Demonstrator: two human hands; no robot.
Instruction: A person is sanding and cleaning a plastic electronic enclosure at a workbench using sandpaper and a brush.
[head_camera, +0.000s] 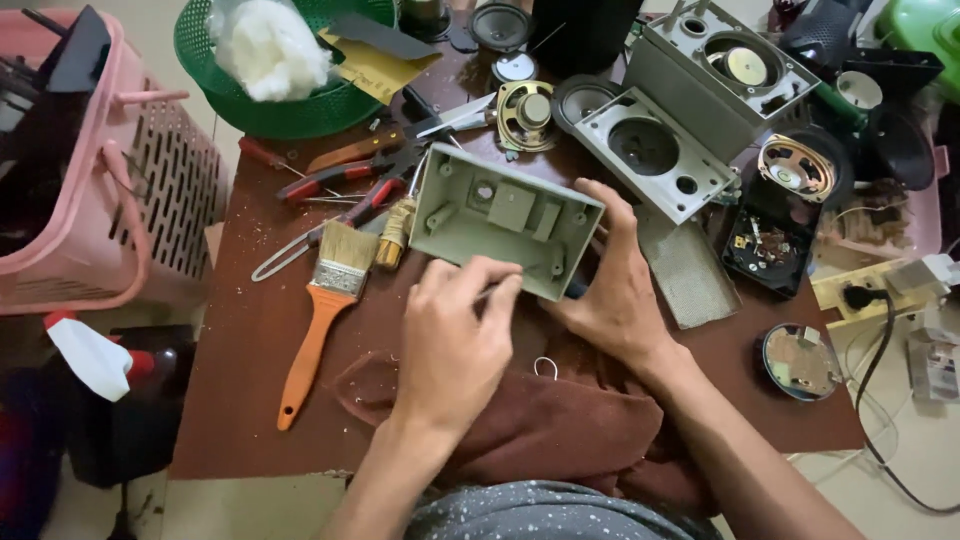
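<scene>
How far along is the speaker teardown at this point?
Done: loose speaker drivers and an emptied grey front panel lie on the table. In hand: the right hand steadies a grey plastic housing, open side up, while the left hand pinches something thin at its near edge. Left: another grey box holds its driver.

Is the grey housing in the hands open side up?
Yes: the grey housing shows its hollow interior, with ribs and screw posts, facing up.
</scene>
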